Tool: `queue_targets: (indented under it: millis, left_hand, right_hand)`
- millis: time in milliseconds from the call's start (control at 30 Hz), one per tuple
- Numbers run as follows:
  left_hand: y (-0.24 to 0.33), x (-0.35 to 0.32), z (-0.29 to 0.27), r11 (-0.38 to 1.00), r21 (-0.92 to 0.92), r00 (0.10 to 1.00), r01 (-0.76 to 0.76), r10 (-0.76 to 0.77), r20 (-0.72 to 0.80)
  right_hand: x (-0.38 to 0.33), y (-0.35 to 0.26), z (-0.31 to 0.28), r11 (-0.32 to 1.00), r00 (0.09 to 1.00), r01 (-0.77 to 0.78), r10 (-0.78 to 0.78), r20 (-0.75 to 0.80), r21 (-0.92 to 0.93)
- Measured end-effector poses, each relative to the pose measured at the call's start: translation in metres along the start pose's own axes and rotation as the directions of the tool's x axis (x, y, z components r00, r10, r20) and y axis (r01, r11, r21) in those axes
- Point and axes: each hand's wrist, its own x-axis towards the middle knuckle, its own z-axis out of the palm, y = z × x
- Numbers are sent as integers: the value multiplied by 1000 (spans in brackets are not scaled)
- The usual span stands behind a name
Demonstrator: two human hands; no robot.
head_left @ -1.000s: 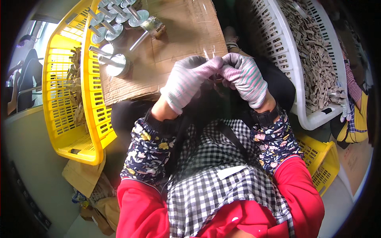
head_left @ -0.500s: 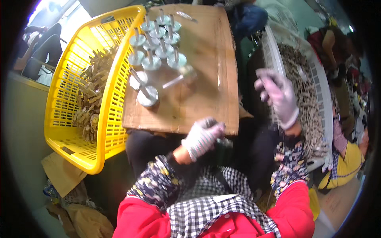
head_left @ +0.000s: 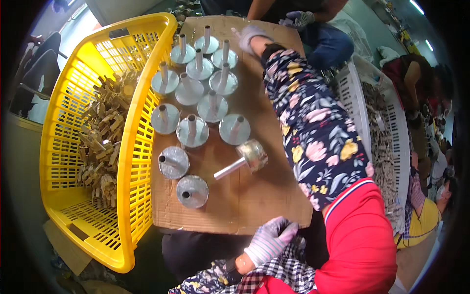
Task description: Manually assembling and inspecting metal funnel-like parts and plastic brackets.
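My left hand point(head_left: 270, 240), in a striped white glove, rests at the near edge of a cardboard sheet point(head_left: 230, 210). Its fingers are curled in against the thumb; whatever they may hold is hidden. Stretched out to the far edge of the cardboard, my gloved right hand point(head_left: 252, 39) has fingers extended, with no held thing visible. Several round silvery discs with upright metal tubes stand on the cardboard, the nearest disc point(head_left: 192, 192) at the front left. Another tubed piece point(head_left: 253, 156) lies on its side, its thick brownish end to the right.
A yellow plastic basket point(head_left: 128, 215) at the left holds many small brownish pieces. A white basket point(head_left: 361, 105) with similar greyish pieces stands right, partly behind my right arm. Across the cardboard sits another person, whose gloved hand point(head_left: 299, 19) is near the far right corner.
My right hand has swung from beside the white basket to the cardboard's far edge, where a small shiny item lay. My left hand stays at the near edge. The view has shifted.
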Motion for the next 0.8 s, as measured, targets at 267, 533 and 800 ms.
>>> queue_targets:
  millis: [267, 533, 800]
  left_hand:
    - [7, -13, 14, 999, -30, 994, -21, 17, -109]
    - [-20, -15, 29, 972, 235, 995, -14, 35, -88]
    - [-15, 0, 36, 941, 303, 988, 152, -133, -81]
  right_hand:
    - [-267, 112, -76, 446, 977, 214, -90, -194, 869]
    - [-454, 120, 33, 237, 973, 183, 97, -210, 954]
    - [-427, 143, 79, 333, 927, 369, -202, -316, 868]
